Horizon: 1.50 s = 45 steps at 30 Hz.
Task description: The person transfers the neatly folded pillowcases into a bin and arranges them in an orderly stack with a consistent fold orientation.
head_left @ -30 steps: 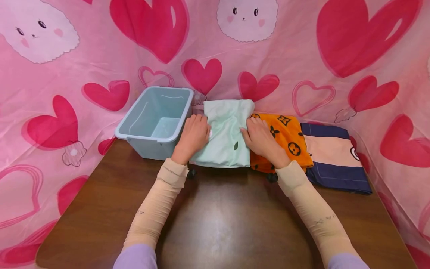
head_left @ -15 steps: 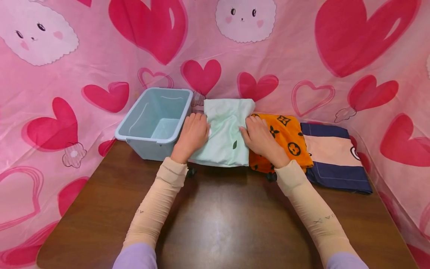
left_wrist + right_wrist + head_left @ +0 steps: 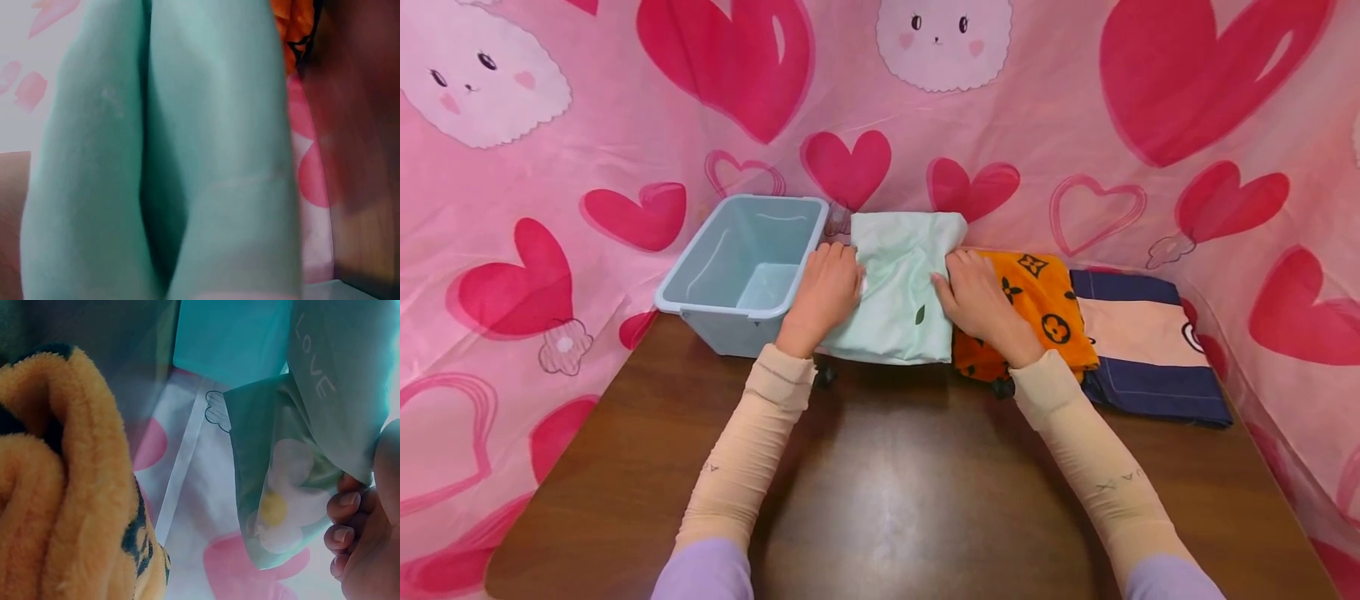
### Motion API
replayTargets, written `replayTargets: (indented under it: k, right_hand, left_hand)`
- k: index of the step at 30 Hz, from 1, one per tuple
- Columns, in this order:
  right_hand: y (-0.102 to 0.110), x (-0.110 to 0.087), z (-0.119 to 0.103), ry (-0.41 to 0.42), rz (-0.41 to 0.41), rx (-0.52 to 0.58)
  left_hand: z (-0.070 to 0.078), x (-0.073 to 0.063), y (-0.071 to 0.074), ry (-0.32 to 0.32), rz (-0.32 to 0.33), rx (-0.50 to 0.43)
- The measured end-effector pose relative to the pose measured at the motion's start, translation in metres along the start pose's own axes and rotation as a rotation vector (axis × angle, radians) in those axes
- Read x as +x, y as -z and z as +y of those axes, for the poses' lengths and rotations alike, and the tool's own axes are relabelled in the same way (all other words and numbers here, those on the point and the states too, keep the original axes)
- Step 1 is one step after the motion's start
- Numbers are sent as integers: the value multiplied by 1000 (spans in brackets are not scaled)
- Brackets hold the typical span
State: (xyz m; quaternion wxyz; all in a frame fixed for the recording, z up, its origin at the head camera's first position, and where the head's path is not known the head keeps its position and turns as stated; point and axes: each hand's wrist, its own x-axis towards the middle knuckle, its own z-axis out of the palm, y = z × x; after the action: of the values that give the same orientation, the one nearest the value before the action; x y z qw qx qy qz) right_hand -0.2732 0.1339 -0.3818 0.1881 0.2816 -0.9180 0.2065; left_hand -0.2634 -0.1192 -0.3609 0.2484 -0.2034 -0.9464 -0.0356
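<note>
A folded mint-green cloth (image 3: 898, 275) with a small dark leaf print is held between both hands at the back of the table. My left hand (image 3: 826, 287) grips its left side, close to the bin. On the opposite side my right hand (image 3: 981, 296) grips the cloth, in front of the folded orange cloth (image 3: 1052, 325). In the right wrist view, curled fingers (image 3: 344, 534) hold the mint-green cloth (image 3: 256, 462), which shows a flower print and the word LOVE. Its folded layers (image 3: 231, 137) fill the left wrist view, where the left hand is not visible.
A light-blue plastic bin (image 3: 718, 312) stands at the back left, with nothing seen inside. To the right lies a folded navy and peach cloth (image 3: 1142, 333). A pink heart-print sheet (image 3: 865, 92) hangs behind the brown table (image 3: 887, 492).
Both hands and the mint-green cloth have shifted slightly upward and to the left in the head view. The grip of each hand looks the same. The bin and other cloths stay put.
</note>
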Motion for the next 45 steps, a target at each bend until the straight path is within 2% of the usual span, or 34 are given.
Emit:
replayTargets:
  k: [9,24,35,45]
  right_hand:
    - [1,5,-3,45,67,-5]
    - [7,15,-6,61,82,-9]
    - [11,18,-6,51,67,-15]
    - [14,24,-6,62,106,-10]
  left_hand:
    - [-4,4,11,19,-1,-29]
    - [-10,9,19,57,-16,-78]
    - [-12,14,21,46,22,-75]
    - [-14,19,27,67,-2,-82]
